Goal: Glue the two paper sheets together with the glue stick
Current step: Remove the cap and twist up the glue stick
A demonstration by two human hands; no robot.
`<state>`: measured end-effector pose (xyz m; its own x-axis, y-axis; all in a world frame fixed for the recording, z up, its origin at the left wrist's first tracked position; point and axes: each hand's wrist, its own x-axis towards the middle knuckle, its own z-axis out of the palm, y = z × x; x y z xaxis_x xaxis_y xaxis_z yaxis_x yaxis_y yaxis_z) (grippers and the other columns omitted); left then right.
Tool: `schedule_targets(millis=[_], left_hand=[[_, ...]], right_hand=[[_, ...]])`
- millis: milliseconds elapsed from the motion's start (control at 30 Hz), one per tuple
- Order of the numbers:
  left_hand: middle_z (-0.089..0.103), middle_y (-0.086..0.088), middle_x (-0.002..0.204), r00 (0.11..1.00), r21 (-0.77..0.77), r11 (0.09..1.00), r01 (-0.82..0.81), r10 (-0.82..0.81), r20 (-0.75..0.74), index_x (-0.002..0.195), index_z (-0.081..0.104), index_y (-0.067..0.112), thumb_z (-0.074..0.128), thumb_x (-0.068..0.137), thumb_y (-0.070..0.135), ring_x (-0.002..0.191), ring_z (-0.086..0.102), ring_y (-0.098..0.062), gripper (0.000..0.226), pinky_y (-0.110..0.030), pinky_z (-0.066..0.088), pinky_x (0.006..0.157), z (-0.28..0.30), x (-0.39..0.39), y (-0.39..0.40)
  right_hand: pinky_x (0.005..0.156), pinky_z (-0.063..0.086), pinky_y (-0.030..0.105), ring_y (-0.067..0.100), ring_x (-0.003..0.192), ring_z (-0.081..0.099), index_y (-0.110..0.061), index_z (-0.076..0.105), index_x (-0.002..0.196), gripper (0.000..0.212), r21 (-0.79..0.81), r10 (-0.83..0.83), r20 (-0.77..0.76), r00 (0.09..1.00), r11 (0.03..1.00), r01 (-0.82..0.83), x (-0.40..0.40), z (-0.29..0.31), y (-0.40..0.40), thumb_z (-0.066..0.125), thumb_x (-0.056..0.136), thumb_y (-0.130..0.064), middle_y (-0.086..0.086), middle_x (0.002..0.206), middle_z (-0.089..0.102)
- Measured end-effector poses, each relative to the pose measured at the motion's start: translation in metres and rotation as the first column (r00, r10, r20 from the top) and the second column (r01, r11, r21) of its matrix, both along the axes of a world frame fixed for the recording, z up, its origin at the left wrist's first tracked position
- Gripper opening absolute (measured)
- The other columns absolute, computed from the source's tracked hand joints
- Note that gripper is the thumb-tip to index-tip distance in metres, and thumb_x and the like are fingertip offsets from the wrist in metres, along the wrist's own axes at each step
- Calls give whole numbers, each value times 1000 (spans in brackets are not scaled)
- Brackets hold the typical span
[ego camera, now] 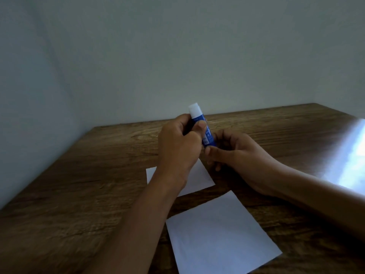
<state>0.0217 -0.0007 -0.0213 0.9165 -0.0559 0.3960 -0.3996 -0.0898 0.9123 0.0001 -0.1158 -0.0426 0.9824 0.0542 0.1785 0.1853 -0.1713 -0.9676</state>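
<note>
I see two bare forearms entering from bottom edge, no sleeves in view. Left hand (pixel 178 143) and right hand (pixel 235 153) bare: no gloves, rings, watch or bands visible.

Light: dim room, my forearms dark against the surface (pixel 69 175).
Glare: bright patch (pixel 347 155) at the right edge (daylight from that side).
Focus: soft throughout, wood grain smeared nearest me.
Distortion: wide-angle bending at the edges.
</note>
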Motion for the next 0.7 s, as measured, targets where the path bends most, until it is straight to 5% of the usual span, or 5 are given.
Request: schedule_targets(millis=[233, 400, 567, 700], left_hand=[[64, 7, 89, 1000, 54, 999, -9, 8, 20, 101, 64, 16, 52, 86, 20, 81, 59, -5, 19, -14, 40, 62, -3, 2, 0], [62, 10, 82, 1000, -5, 1000, 14, -14, 1, 75, 58, 30, 53, 85, 18, 78, 61, -6, 17, -18, 49, 65, -1, 1, 1], [62, 10, 84, 1000, 20, 1000, 23, -23, 5, 84, 58, 25, 53, 85, 17, 82, 60, -7, 9, -19, 47, 68, -2, 1, -1], [60, 13, 79, 999, -23, 999, 32, -33, -20, 71, 55, 33, 52, 86, 16, 76, 59, -4, 22, -16, 47, 64, -1, 1, 0]], right_hand=[[65, 48, 28, 18, 74, 55, -9, 63, 97, 15, 17, 10, -1, 1000, 1000, -10, -1, 0, -1, 51, 88, -10, 8, 79, 60], [72, 51, 32, 20, 76, 58, -12, 61, 98, 17, -20, -6, 13, 1000, 1000, 6, 0, -1, 1, 59, 82, -17, 9, 82, 62], [67, 49, 28, 19, 73, 56, -4, 63, 96, 15, -19, 14, 36, 999, 1000, -13, -2, 1, 0, 52, 87, -10, 10, 78, 60], [67, 47, 29, 18, 72, 56, -3, 62, 99, 21, 24, 33, -14, 999, 999, -33, -2, 1, 0, 45, 92, -13, 11, 80, 61]])
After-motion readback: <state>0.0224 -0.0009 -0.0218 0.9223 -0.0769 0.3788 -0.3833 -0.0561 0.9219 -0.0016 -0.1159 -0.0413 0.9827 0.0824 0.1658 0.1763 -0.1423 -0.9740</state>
